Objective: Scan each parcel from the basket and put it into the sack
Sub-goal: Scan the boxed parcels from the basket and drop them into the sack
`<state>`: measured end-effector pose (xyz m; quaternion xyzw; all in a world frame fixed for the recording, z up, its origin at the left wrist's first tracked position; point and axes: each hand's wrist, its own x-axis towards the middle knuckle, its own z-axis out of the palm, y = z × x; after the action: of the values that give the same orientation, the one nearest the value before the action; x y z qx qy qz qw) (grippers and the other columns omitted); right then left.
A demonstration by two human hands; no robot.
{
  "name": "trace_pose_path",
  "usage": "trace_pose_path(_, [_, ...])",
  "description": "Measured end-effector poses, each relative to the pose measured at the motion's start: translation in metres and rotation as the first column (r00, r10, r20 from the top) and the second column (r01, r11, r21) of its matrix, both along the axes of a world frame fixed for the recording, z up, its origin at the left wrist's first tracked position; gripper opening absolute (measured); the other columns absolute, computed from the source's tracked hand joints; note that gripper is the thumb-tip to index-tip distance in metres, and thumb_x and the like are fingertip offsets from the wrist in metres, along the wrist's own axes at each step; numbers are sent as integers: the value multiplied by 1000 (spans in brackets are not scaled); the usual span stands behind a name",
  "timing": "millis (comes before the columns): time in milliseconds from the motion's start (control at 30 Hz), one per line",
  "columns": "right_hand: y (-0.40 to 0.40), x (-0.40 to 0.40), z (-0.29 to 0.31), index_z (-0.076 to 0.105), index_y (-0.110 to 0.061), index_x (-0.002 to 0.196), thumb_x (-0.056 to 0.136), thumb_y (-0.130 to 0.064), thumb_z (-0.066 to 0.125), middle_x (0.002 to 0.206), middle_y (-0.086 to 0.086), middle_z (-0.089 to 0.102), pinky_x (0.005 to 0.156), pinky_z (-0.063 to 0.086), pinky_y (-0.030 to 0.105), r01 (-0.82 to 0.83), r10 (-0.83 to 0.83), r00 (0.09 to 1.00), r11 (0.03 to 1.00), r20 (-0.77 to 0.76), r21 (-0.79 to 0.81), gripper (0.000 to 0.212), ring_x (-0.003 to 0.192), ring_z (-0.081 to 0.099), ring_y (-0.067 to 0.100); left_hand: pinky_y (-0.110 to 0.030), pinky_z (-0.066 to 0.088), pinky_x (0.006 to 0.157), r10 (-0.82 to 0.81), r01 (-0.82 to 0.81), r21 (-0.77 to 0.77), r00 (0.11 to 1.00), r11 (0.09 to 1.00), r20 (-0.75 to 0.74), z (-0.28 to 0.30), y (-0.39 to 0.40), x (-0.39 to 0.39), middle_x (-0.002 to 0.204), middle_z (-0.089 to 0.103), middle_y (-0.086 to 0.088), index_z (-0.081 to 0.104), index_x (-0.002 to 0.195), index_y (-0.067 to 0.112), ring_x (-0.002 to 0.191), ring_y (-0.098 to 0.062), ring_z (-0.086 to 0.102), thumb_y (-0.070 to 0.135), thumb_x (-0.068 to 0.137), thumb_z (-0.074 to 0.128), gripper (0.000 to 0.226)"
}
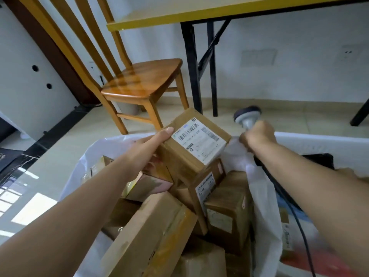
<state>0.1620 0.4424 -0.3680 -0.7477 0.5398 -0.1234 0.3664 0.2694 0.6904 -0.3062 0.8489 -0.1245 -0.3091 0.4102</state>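
My left hand (153,145) grips a brown cardboard parcel (183,156) by its left side, its white barcode label (199,139) facing up. The parcel hangs just above the open white sack (111,144), which holds several cardboard boxes (151,232). My right hand (257,136) grips the handle of a grey barcode scanner (246,115), whose head points up and away from me, to the right of the parcel. The scanner's black cable (289,206) runs back under my right forearm. The white basket (319,144) lies on the right, its contents mostly hidden by my arm.
A wooden chair (143,82) stands just beyond the sack. A yellow-edged folding table (199,19) with black legs stands behind on the right. A dark door frame and white panel are at the left. Tiled floor surrounds the sack.
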Motion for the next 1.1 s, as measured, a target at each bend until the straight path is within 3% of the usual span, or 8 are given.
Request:
trace_pose_path(100, [-11, 3, 15, 57, 0, 103, 79, 0, 68, 86, 15, 61, 42, 39, 23, 47, -61, 986, 995, 156, 88, 27, 63, 61, 28, -34, 56, 80, -65, 74, 168, 996, 983, -56, -1, -18, -6, 105, 61, -6, 50, 122, 20, 93, -25, 66, 83, 58, 59, 90])
trace_pose_path(233, [-8, -4, 30, 55, -1, 93, 78, 1, 70, 72, 14, 57, 45, 42, 27, 45, -81, 962, 989, 262, 139, 22, 54, 58, 27, -38, 50, 92, -22, 39, 223, 997, 974, -75, -12, -48, -15, 108, 59, -6, 45, 121, 18, 101, -26, 58, 79, 82, 45, 72])
trace_pose_path(333, [0, -10, 36, 55, 0, 96, 78, 1, 72, 83, 15, 59, 46, 43, 27, 6, -45, 949, 992, 312, 126, 25, 60, 59, 27, -42, 46, 99, -13, -6, 227, 997, 974, 82, -29, -70, -22, 123, 57, -8, 44, 132, 18, 109, -28, 56, 80, 85, 35, 78])
trace_pose_path(467, [6, -19, 38, 53, -3, 100, 80, -2, 74, 89, 13, 59, 45, 41, 26, 6, -48, 937, 993, 346, 122, 29, 65, 61, 25, -33, 40, 80, -92, -6, 346, 959, 938, 267, -47, -91, -40, 92, 52, 0, 55, 124, 15, 86, -19, 51, 75, 91, 22, 76])
trace_pose_path(633, [11, -40, 39, 51, -3, 82, 81, -6, 76, 66, 12, 55, 45, 41, 27, 3, -92, 933, 969, 347, 247, 25, 44, 49, 19, -44, 45, 91, -175, -16, 485, 922, 874, 346, -47, -84, -40, 128, 52, -13, 43, 139, 13, 113, -31, 52, 93, 73, 25, 105])
trace_pose_path(833, [-2, -94, 57, 60, 3, 77, 83, -8, 76, 62, 11, 54, 42, 38, 26, 16, -203, 885, 912, 419, 409, 20, 43, 41, 17, -46, 39, 103, -87, -54, 217, 804, 975, 588, -20, -66, -64, 143, 40, -11, 42, 140, 19, 132, -30, 38, 69, 90, 43, 71])
trace_pose_path(967, [-22, -158, 59, 61, 5, 86, 87, -6, 70, 59, 10, 55, 43, 36, 27, 65, -288, 868, 873, 405, 483, 14, 39, 39, 17, -42, 35, 107, -151, 67, 149, 726, 987, 671, -7, -77, -110, 142, 41, -6, 47, 135, 23, 130, -24, 36, 46, 96, 51, 46])
trace_pose_path(1100, [-41, -242, 57, 59, 3, 85, 92, -1, 57, 59, 11, 51, 38, 35, 22, 149, -402, 847, 808, 348, 570, 9, 44, 36, 16, -36, 35, 105, -283, 242, 158, 675, 957, 681, -11, -110, -172, 139, 44, -6, 49, 135, 20, 129, -24, 38, 42, 95, 55, 46])
